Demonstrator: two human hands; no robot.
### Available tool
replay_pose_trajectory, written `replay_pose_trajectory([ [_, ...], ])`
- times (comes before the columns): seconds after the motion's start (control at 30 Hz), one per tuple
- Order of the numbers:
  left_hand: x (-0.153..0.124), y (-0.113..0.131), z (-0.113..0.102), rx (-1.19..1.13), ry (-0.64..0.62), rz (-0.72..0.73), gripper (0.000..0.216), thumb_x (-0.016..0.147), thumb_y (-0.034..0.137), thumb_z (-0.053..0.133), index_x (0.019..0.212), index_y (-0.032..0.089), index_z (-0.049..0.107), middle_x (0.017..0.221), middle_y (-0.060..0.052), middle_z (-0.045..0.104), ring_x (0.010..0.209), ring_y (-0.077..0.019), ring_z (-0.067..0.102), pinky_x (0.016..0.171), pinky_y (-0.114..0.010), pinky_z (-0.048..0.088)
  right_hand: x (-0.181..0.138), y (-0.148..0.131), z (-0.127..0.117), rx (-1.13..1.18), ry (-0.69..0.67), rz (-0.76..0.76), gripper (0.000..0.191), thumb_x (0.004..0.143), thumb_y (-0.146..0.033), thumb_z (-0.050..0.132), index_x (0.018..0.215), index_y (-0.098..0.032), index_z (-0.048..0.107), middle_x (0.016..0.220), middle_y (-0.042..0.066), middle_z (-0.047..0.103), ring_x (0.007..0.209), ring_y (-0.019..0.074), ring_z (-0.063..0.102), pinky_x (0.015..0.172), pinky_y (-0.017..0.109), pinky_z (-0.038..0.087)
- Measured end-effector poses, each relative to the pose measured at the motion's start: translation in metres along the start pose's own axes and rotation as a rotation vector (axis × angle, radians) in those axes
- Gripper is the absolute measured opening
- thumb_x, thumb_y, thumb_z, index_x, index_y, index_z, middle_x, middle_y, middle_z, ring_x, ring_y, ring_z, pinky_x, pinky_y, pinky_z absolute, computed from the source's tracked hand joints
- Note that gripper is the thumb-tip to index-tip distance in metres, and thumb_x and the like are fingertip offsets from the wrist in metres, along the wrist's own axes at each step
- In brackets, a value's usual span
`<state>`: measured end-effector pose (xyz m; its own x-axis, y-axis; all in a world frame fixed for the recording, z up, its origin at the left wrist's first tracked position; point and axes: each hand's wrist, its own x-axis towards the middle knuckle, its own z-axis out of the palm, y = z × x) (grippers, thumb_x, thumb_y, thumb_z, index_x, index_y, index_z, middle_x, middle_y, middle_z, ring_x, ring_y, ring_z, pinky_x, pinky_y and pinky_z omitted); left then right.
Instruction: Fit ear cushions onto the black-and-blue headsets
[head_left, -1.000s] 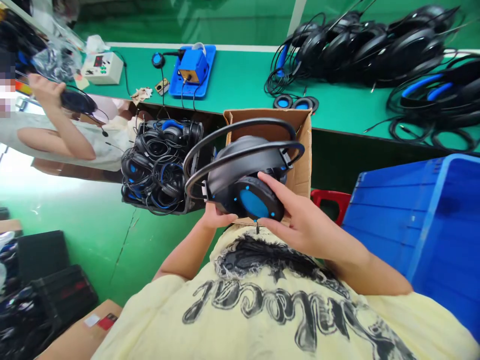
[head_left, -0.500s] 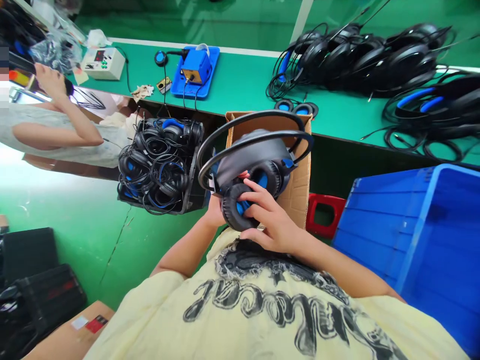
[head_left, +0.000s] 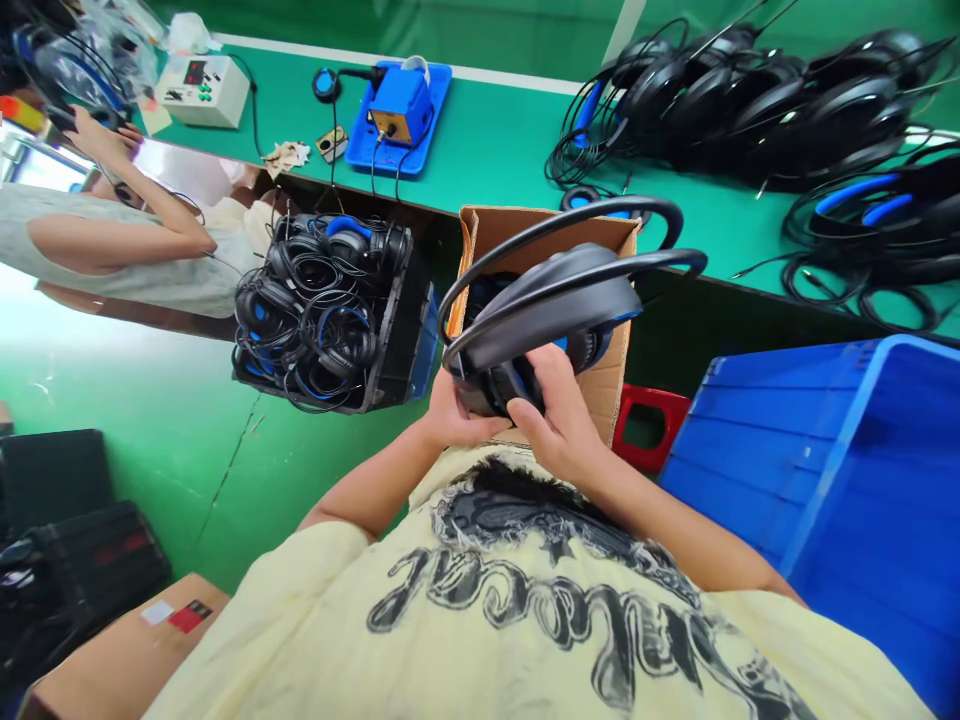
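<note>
Head view: the left hand (head_left: 455, 412) and right hand (head_left: 559, 418) hold a headset (head_left: 562, 290) by its near ear cup (head_left: 514, 384), over the carton (head_left: 613, 385). The right thumb and fingers pinch the cup; the left thumb lies along its near side, its fingers hidden behind. Holding from both sides probably steadies the cup while the band leans away. The far cup (head_left: 589, 348) is half covered, and the carton's contents are hard to make out. On the bench (head_left: 495, 130) beyond, the band partly hides some cushions (head_left: 580, 197).
</note>
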<state>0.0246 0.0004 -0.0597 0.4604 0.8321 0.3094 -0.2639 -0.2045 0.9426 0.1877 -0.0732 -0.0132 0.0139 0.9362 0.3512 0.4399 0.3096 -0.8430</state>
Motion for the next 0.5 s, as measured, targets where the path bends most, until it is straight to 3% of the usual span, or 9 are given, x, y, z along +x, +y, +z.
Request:
replay_pose_trajectory([
  [0.23,0.0002,0.0043,0.0047,-0.01,0.03,-0.039,0.077,0.057,0.048,0.095,0.122,0.02,0.063,0.117,-0.011,0.069,0.112,-0.0346,0.068,0.108,-0.055,0.05,0.001,0.0002,0.0008,-0.025,-0.015,0.051,0.054,0.102,-0.056,0.043,0.148,-0.028,0.042,0.14,0.014,0.05,0.133,0.033,0.047,0.114,0.059,0.04],
  [0.5,-0.0036,-0.0039,-0.0004,0.046,0.056,-0.024,0.082,0.058,0.046,0.095,0.128,0.022,0.06,0.121,-0.011,0.067,0.112,-0.0319,0.067,0.103,-0.05,0.053,-0.0022,0.0014,0.0012,-0.032,-0.044,0.104,0.055,0.102,-0.056,0.042,0.149,-0.028,0.039,0.139,0.014,0.049,0.135,0.0323,0.045,0.115,0.059,0.038],
])
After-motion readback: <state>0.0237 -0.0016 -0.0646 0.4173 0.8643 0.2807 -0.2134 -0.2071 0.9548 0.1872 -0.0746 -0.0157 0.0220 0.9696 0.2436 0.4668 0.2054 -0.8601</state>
